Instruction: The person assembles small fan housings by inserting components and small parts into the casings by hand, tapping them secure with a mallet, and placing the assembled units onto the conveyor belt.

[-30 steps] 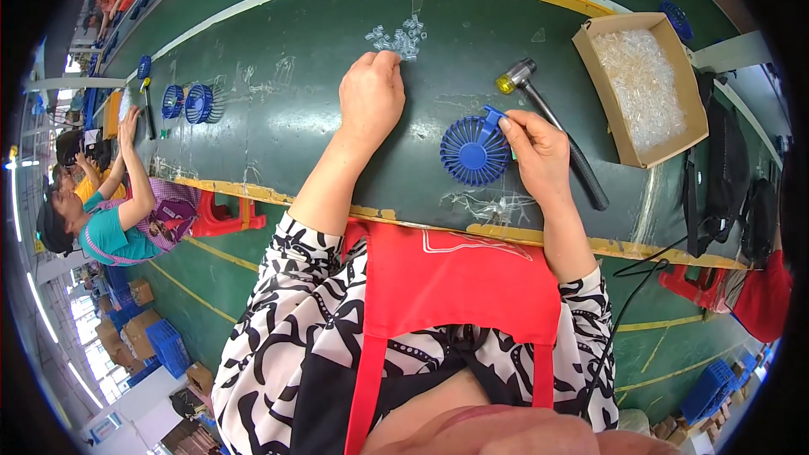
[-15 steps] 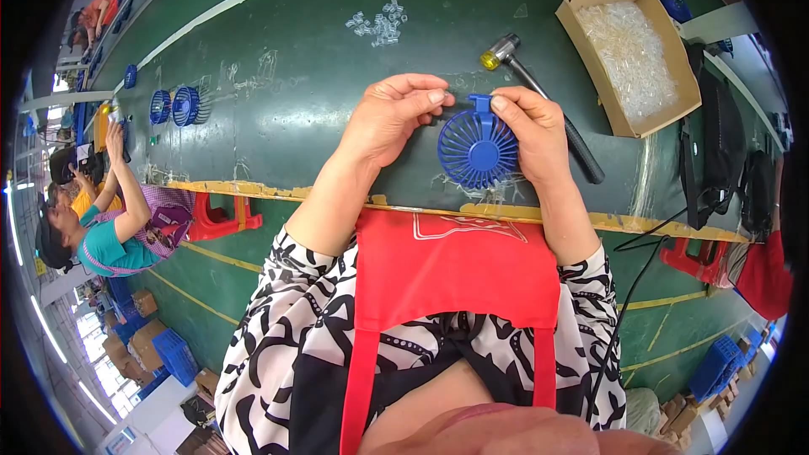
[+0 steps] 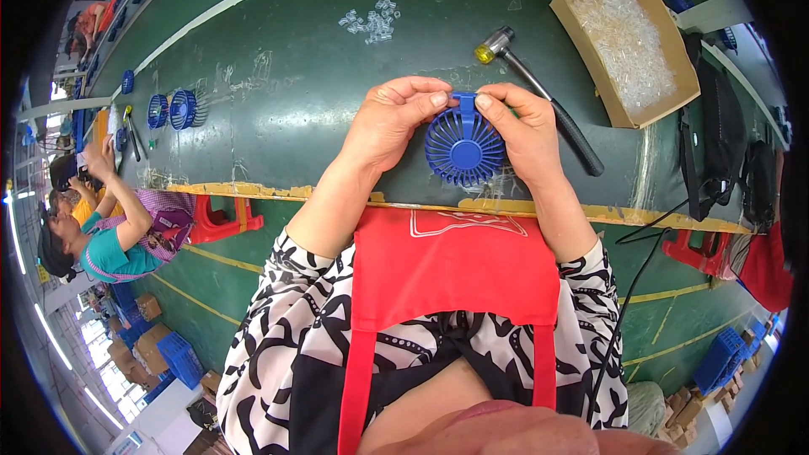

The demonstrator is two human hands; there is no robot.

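Observation:
A round blue fan grille [image 3: 465,153] hangs just above the green work table, its narrow clip-like neck uppermost. My right hand [image 3: 524,122] is closed on that neck, thumb toward me. Against the neck's left end my left hand [image 3: 398,118] is pinched, thumb to forefinger; whatever lies between those fingertips is too small to make out. Beyond my hands lies a loose cluster of small clear plastic pieces [image 3: 377,22]. To the right of the grille rests a hammer [image 3: 548,98] with a black handle and a yellow-tipped head.
An open cardboard box [image 3: 625,111] full of clear plastic pieces stands at the far right, with a black bag [image 3: 716,131] beside it. Two blue fan grilles [image 3: 182,109] sit on the table's left. A co-worker [image 3: 126,232] in teal sits at the left edge.
The grille has shifted slightly left, and its neck now meets my left fingertips, which were apart from it before. At the left, the co-worker's hands have come down, and pliers now show on the table.

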